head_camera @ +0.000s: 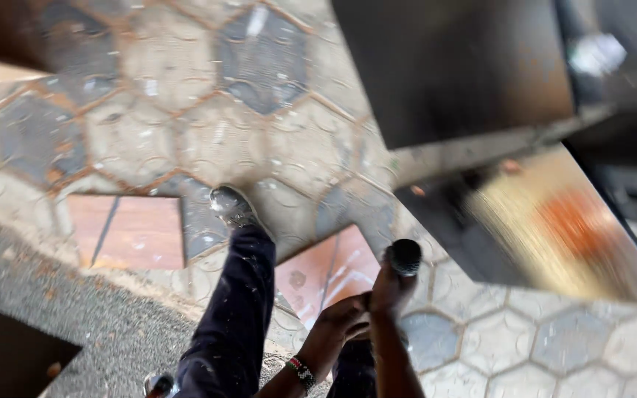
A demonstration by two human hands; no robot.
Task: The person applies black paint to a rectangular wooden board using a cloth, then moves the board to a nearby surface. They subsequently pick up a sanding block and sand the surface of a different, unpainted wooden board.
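My right hand point(391, 289) is raised over the paved floor and closed around a short black round-ended cylinder point(406, 256), whose end points up. My left hand point(342, 318), with a beaded bracelet point(302, 372) on its wrist, is curled close against the base of my right hand. Blur hides whether it grips anything. Just to their left is my leg in dark speckled trousers point(234, 309), and its shoe point(230, 206) is set forward on the pavers.
The floor is grey hexagonal pavers point(259, 140). Two reddish square tiles point(127, 232) point(326, 273) lie on it. A large dark metal sheet point(451, 66) and a shiny, rust-marked one point(554, 228) fill the right. Rough concrete point(75, 309) lies at the lower left.
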